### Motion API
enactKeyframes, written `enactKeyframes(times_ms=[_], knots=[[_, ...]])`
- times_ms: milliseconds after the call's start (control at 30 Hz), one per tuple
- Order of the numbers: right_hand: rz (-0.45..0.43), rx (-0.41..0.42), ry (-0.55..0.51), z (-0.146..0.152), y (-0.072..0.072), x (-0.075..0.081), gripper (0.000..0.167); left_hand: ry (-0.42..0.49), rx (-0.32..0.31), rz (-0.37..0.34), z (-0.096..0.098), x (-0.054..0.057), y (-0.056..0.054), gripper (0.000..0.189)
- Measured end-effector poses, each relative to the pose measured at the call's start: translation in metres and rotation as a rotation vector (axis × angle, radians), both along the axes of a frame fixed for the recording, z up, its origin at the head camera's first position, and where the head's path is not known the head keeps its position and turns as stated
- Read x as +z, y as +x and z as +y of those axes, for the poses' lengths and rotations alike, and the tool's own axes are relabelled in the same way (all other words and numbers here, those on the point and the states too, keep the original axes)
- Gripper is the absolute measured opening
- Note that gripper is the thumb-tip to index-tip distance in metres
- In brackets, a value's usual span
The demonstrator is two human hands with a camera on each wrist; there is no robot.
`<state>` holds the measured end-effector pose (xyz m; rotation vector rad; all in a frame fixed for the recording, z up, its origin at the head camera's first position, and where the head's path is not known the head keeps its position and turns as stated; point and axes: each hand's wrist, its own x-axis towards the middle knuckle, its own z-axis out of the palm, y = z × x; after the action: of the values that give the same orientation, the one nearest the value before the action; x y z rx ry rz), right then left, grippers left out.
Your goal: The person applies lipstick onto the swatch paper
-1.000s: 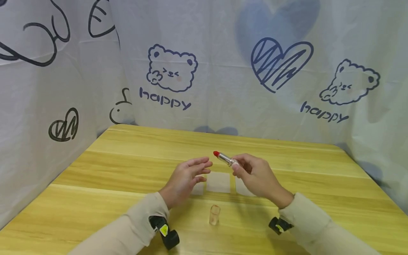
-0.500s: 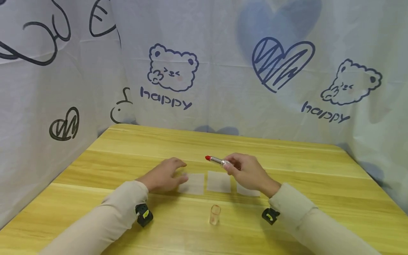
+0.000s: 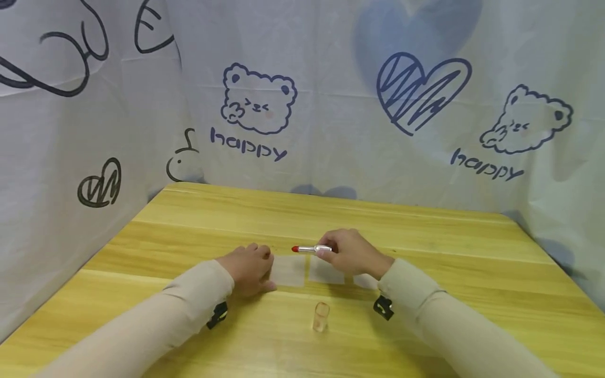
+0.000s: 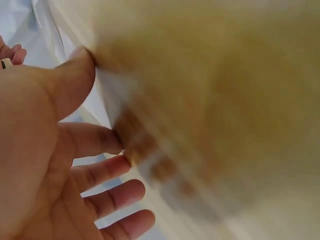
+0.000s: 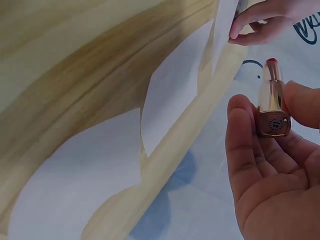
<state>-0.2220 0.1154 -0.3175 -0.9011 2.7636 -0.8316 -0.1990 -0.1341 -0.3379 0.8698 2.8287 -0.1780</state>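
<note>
My right hand (image 3: 352,253) pinches a lipstick (image 3: 308,249) between thumb and fingers. Its red tip is bare and points left, and in the right wrist view the base of the lipstick (image 5: 273,112) faces the camera. On the table, my left hand (image 3: 248,269) is at the left edge of the left white paper square (image 3: 289,272). The left wrist view shows its thumb and fingertips at the table surface, fingers spread and slightly bent. A middle paper square (image 3: 326,272) lies below the lipstick. The right paper square (image 3: 365,281) is partly hidden by the right hand.
A clear cap (image 3: 321,317) stands upright on the wooden table (image 3: 189,226), nearer than the paper squares. White cloth (image 3: 331,121) with drawn bears and hearts hangs behind the table and along its sides.
My left hand has moved left, away from the lipstick, and come down at the left paper. My right hand has shifted left and lower, turning the lipstick nearly level.
</note>
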Motion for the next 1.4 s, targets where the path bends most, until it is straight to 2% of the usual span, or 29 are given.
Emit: enactKeyframes(times_ms=[100, 167, 367, 533, 633, 800, 1000, 1133, 1400], knots=[[-0.006, 0.004, 0.031, -0.004, -0.003, -0.001, 0.014, -0.015, -0.014, -0.001, 0.001, 0.002, -0.004, 0.052], [-0.006, -0.001, 0.054, -0.006, -0.004, -0.001, 0.015, 0.009, -0.023, 0.002, 0.000, 0.002, -0.008, 0.046], [-0.024, -0.039, 0.095, -0.011, -0.007, 0.000, 0.015, 0.181, -0.002, 0.016, -0.005, -0.002, -0.018, 0.024], [-0.028, -0.051, 0.112, -0.014, -0.007, 0.002, 0.015, 0.245, 0.029, 0.039, 0.001, -0.002, -0.017, 0.040], [-0.014, -0.049, 0.121, -0.015, -0.007, 0.002, 0.015, 0.228, 0.029, 0.030, 0.007, -0.001, -0.014, 0.034], [0.039, -0.033, 0.147, -0.017, -0.010, 0.001, 0.013, 0.119, 0.011, 0.037, 0.012, 0.000, -0.011, 0.026], [0.078, -0.036, 0.161, -0.020, -0.014, -0.002, 0.011, 0.042, -0.056, 0.089, 0.011, 0.001, -0.013, 0.020], [0.099, -0.033, 0.162, -0.022, -0.016, -0.005, 0.012, -0.003, -0.088, 0.093, 0.010, 0.002, -0.016, 0.020], [0.171, 0.021, 0.136, -0.026, -0.018, -0.007, 0.019, -0.038, -0.050, 0.052, 0.012, 0.004, -0.016, 0.021]])
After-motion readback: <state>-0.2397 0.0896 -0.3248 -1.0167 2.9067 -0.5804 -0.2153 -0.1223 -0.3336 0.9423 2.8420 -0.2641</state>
